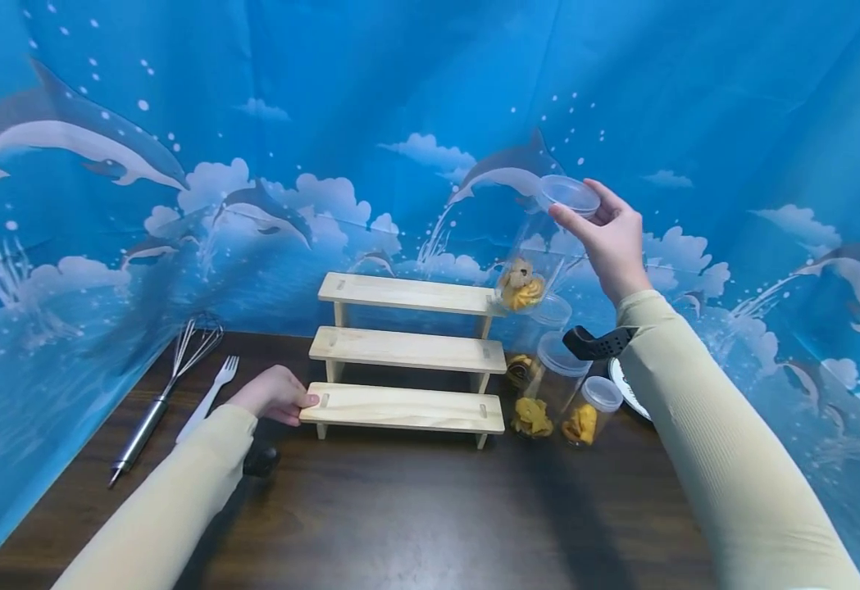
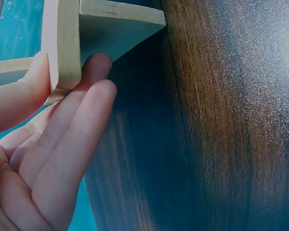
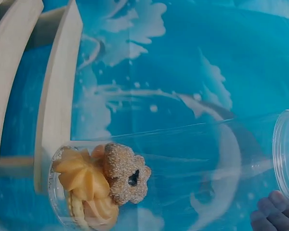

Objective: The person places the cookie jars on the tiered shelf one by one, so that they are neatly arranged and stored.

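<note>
My left hand (image 1: 278,396) pinches the left end of the lowest step of a three-tier wooden rack (image 1: 407,407), thumb on top and fingers beneath. In the left wrist view the fingers (image 2: 82,120) curl under the board's edge. My right hand (image 1: 610,233) holds a tall clear plastic jar (image 1: 536,246) by its lidded top, raised and tilted beside the right end of the top step. Cookies (image 3: 94,185) lie at the jar's bottom, one of them flower-shaped with a dark centre. The jar's base overlaps the top step's end in the head view.
Several lidded jars of cookies stand right of the rack, among them a small jar (image 1: 593,410) and a wider jar (image 1: 551,381). A white plate (image 1: 625,385) is partly behind the right arm. A whisk (image 1: 152,426) and a white fork (image 1: 211,393) lie at left. A dolphin-print cloth (image 1: 370,106) hangs behind.
</note>
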`<state>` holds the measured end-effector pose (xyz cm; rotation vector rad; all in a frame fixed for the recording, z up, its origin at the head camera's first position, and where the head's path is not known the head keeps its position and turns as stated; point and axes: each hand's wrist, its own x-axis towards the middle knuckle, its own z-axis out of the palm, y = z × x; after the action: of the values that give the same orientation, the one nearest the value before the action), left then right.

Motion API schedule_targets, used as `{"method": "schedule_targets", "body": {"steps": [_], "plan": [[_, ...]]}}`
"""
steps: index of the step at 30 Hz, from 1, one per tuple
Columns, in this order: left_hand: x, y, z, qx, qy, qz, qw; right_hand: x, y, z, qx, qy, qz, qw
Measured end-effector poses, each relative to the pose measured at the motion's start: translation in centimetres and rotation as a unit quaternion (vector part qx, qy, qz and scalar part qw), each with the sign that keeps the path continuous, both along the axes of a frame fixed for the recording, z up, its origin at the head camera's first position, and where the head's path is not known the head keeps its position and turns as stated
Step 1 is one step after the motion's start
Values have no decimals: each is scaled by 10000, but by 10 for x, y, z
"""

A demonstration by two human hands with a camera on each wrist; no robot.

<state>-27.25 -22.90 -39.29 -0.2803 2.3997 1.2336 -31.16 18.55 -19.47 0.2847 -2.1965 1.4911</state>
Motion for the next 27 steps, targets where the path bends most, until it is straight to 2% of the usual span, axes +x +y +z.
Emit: {"method": "schedule_targets", "body": {"steps": [4, 10, 17, 22, 27], "plan": [[1, 2, -2, -60, 0, 114, 9999, -10, -22, -4, -65, 8, 279, 9996], [2, 2, -2, -20, 35, 127, 9999, -24, -53, -9, 91, 40, 323, 9994], [1, -1, 0, 12, 20, 166, 9999, -36, -89, -5, -115, 74, 658, 9977], [2, 0, 0, -36, 20, 246, 9997, -44, -112, -4, -73, 1, 784, 9969], [3, 1, -4, -239, 59, 295, 9993, -50, -138, -3, -39, -41, 907, 9959]]}}
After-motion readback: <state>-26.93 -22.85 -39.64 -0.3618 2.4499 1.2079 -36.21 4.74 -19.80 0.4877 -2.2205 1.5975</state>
